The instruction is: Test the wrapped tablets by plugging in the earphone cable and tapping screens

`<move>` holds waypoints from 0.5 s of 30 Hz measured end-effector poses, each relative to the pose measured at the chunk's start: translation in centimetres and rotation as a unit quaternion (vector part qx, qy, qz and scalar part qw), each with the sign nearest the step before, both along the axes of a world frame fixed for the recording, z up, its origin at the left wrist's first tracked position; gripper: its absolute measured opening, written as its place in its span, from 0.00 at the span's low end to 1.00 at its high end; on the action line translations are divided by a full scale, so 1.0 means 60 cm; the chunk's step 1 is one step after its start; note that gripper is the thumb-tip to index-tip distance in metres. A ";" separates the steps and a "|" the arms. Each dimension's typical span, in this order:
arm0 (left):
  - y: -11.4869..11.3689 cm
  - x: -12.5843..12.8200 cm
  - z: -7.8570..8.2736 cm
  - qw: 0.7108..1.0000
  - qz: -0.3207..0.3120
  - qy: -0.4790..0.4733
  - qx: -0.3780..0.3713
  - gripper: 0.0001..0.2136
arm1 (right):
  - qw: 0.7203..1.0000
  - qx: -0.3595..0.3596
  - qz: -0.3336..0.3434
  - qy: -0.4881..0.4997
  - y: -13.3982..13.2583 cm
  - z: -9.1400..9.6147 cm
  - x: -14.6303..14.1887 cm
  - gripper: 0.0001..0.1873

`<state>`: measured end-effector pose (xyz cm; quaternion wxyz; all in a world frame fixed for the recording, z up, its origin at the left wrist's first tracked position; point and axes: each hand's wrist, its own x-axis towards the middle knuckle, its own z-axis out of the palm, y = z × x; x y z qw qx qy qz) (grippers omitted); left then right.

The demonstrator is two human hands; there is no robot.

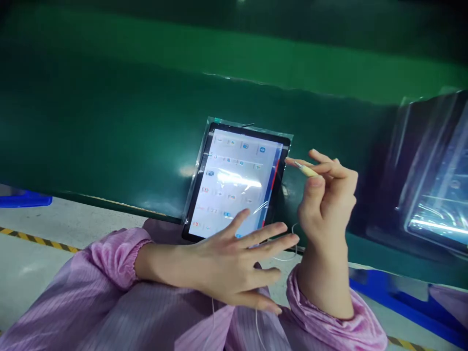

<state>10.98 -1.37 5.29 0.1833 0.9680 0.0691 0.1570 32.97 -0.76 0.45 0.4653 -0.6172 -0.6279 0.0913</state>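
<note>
One tablet [234, 180] lies on the dark green desk [109, 122], near its front edge and tilted a little to the right. It is a black-framed slab sealed in a clear plastic bag [204, 146] whose shiny border sticks out past the frame at the top and left. Its screen is lit white, with rows of small coloured icons and a red strip down the right edge, and glare blurs the middle. The left hand [234, 263] is spread flat with its fingers apart, lying across the tablet's lower right corner. Whether the fingertips actually touch the bag cannot be told. The right hand [329, 195] stands upright just right of the tablet, thumb and forefinger pinching one short pale-yellow stick [307, 169] whose tip points at the tablet's upper right edge and sits just beside it. A second tablet [435, 195], also bagged and lit, is at the right border, well apart from the first and only partly in view. One thin white cord [288, 243] loops between the two wrists. Both arms wear pink striped sleeves [117, 253] with gathered cuffs. Below the desk is pale floor with yellow-and-black tape [36, 239] and one blue object [22, 199] at the left.
</note>
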 end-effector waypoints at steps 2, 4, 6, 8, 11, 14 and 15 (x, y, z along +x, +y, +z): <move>0.005 -0.018 0.006 0.999 0.042 -0.013 -0.005 0.22 | 1.000 -0.006 0.004 -0.004 0.004 -0.001 0.002 0.06; 0.015 -0.041 0.005 0.995 0.099 -0.009 -0.025 0.20 | 1.000 -0.013 0.009 -0.013 0.011 0.000 0.002 0.07; 0.026 -0.067 0.000 0.987 0.155 0.003 -0.045 0.18 | 0.999 -0.020 0.015 -0.023 0.021 0.000 0.003 0.08; 0.033 -0.091 -0.009 0.976 0.211 0.017 -0.058 0.16 | 0.999 -0.032 0.019 -0.028 0.034 -0.001 0.003 0.08; 0.040 -0.120 -0.020 0.961 0.265 0.035 -0.070 0.17 | 0.998 -0.050 0.034 -0.033 0.053 -0.007 0.001 0.09; 0.047 -0.141 -0.029 0.951 0.297 0.028 -0.079 0.20 | 0.997 -0.051 0.055 -0.032 0.060 -0.009 -0.001 0.07; 0.051 -0.147 -0.032 0.948 0.308 0.019 -0.082 0.21 | 0.997 -0.044 0.055 -0.030 0.056 -0.006 0.001 0.06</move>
